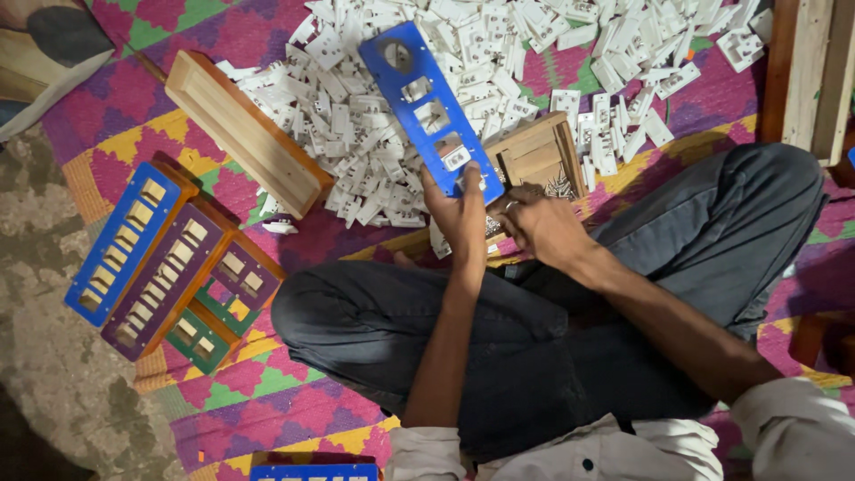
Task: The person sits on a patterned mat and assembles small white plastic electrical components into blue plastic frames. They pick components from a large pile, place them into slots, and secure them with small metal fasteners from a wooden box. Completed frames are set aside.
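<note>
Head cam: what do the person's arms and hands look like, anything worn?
Both hands bare: left hand, right hand, no gloves. Forearms uncovered. Off-white sleeve bunched at the right elbow; the matching shirt has buttons. No watch visible; a ring cannot be made out.

Wooden tray (245, 134) left of parts pile (374, 134); small box (539, 156) right.

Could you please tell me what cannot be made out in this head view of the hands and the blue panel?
- Lower end of the blue panel: covered by the left hand.
- What the right hand pinches: hidden by its own fingers.
- Small metal bits in the wooden box: too small to tell.
- Blue piece at the bottom: cut off by the edge.
</note>
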